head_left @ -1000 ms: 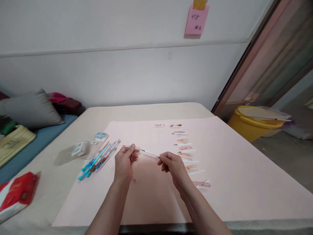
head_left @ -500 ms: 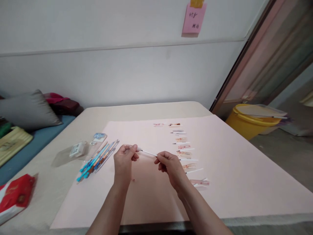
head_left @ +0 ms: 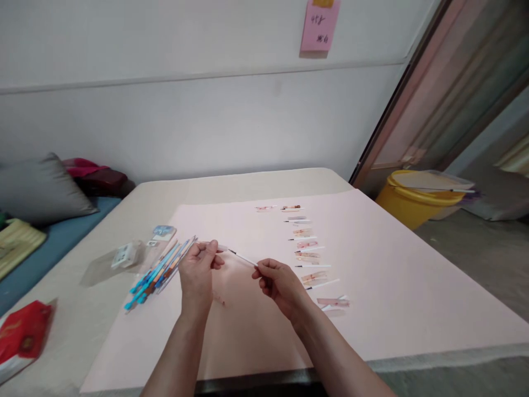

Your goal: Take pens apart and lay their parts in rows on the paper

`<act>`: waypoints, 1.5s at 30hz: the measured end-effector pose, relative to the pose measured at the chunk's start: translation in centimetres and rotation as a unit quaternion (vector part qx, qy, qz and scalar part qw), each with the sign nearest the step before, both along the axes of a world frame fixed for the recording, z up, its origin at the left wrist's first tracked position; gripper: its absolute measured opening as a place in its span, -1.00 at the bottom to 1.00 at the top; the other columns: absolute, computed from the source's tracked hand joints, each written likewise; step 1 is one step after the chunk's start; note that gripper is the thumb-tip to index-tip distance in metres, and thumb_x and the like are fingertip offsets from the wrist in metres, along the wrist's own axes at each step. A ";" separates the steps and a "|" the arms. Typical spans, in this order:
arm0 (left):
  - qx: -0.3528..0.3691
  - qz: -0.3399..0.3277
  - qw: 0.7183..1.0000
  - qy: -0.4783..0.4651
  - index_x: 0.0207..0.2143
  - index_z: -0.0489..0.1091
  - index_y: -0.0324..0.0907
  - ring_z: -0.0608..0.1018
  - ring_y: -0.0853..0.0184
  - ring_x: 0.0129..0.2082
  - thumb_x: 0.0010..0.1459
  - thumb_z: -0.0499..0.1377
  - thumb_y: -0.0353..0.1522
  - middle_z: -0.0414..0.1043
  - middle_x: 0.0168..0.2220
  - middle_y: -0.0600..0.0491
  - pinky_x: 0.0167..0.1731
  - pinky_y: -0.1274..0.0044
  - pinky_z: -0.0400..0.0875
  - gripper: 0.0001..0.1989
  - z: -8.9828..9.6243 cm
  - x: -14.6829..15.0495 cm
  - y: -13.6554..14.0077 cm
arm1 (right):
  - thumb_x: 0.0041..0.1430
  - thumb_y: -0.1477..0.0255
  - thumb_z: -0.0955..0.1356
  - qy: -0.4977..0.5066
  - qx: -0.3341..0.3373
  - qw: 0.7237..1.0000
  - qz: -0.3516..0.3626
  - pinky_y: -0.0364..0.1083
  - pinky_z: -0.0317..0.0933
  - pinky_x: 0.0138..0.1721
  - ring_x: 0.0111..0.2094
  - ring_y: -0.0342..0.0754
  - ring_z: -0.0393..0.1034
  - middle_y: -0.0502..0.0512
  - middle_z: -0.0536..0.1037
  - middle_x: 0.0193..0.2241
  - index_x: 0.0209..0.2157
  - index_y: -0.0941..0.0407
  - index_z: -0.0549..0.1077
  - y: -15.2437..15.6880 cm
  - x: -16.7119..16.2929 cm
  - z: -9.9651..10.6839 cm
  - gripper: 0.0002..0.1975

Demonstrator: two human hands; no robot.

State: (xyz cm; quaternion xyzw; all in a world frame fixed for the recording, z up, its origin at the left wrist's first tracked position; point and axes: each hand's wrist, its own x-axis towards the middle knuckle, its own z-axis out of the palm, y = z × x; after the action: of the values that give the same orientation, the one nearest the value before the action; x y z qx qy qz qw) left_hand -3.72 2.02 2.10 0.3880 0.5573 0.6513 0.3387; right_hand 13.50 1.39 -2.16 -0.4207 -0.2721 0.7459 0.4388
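Above the pink sheet (head_left: 256,331), my right hand (head_left: 281,284) pinches the rear end of a thin white pen refill (head_left: 244,258). The refill's dark tip points left, toward my left hand (head_left: 198,270). Between that hand's thumb and fingers is a pale, see-through pen barrel (head_left: 222,247), mostly hidden by the fingers. The dark tip lies at or just outside the barrel's end; I cannot tell which. Under my left wrist a small clear piece with a reddish end (head_left: 220,299) rests on the sheet, partly covered.
Several pen parts and refills (head_left: 308,253) lie in a column right of my hands. A bundle of blue, brown and grey pens (head_left: 161,273) is at left, near a clear packet with a white block (head_left: 124,255). A red packet (head_left: 25,333) and yellow bin (head_left: 403,198) flank the table.
Both hands have shifted slightly left in view, as has the whole scene. More of the refill's dark tip shows between the hands, and the small piece below my left wrist is less covered.
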 end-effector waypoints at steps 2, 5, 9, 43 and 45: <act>0.007 0.015 1.000 -0.021 -0.46 0.38 -0.25 0.39 0.47 -0.63 -0.02 0.23 -0.20 0.42 -0.56 0.07 -0.58 0.61 0.27 -0.74 0.1 -0.3 0.1 | -0.06 0.40 0.40 -0.002 -0.001 1.000 0.000 -0.23 -0.04 -0.59 -0.61 -0.25 0.22 0.05 0.49 -0.51 -0.45 0.17 0.37 0.0 0.0 0.1 -0.84; 0.017 0.024 0.997 -0.074 -0.46 0.37 -0.25 0.38 0.49 -0.63 -0.05 0.25 -0.24 0.44 -0.51 0.06 -0.60 0.62 0.26 -0.76 0.3 -0.7 0.3 | -0.06 0.40 0.40 -0.004 -0.003 1.000 -0.003 -0.23 -0.02 -0.58 -0.60 -0.26 0.22 0.05 0.50 -0.50 -0.46 0.17 0.37 -0.1 0.1 0.2 -0.84; 0.006 0.001 0.991 -0.136 -0.45 0.35 -0.27 0.38 0.49 -0.62 -0.07 0.23 -0.32 0.46 -0.48 0.02 -0.62 0.64 0.22 -0.81 0.3 -0.8 0.4 | -0.09 0.39 0.41 -0.005 -0.010 1.000 -0.016 -0.23 -0.02 -0.58 -0.60 -0.25 0.22 0.05 0.49 -0.51 -0.46 0.16 0.37 -0.1 0.2 0.3 -0.83; -0.125 -0.099 0.984 -0.077 -0.50 0.42 -0.28 0.23 0.52 -0.69 -0.14 0.28 -0.23 0.26 -0.68 0.14 -0.65 0.62 0.06 -0.73 -1.9 0.8 0.3 | 0.02 0.40 0.29 -0.425 0.279 0.861 0.008 -0.16 0.02 -0.48 -0.52 -0.13 0.25 -0.06 0.41 -0.60 -0.55 0.05 0.42 -0.3 0.4 1.3 -0.88; -0.129 -0.105 0.984 -0.070 -0.50 0.42 -0.28 0.23 0.52 -0.69 -0.14 0.28 -0.22 0.23 -0.70 0.14 -0.65 0.62 0.07 -0.73 -2.2 0.9 0.3 | 0.03 0.40 0.29 -0.451 0.284 0.846 0.014 -0.16 0.00 -0.47 -0.52 -0.12 0.25 -0.07 0.43 -0.59 -0.51 0.02 0.44 -0.4 0.3 1.3 -0.89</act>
State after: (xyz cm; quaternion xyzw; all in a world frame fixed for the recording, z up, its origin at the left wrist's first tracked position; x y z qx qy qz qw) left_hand -2.77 2.32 -0.07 0.3507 0.5675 0.5605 0.4907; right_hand 13.81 0.96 -0.84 -0.5642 -0.6458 0.3703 0.3570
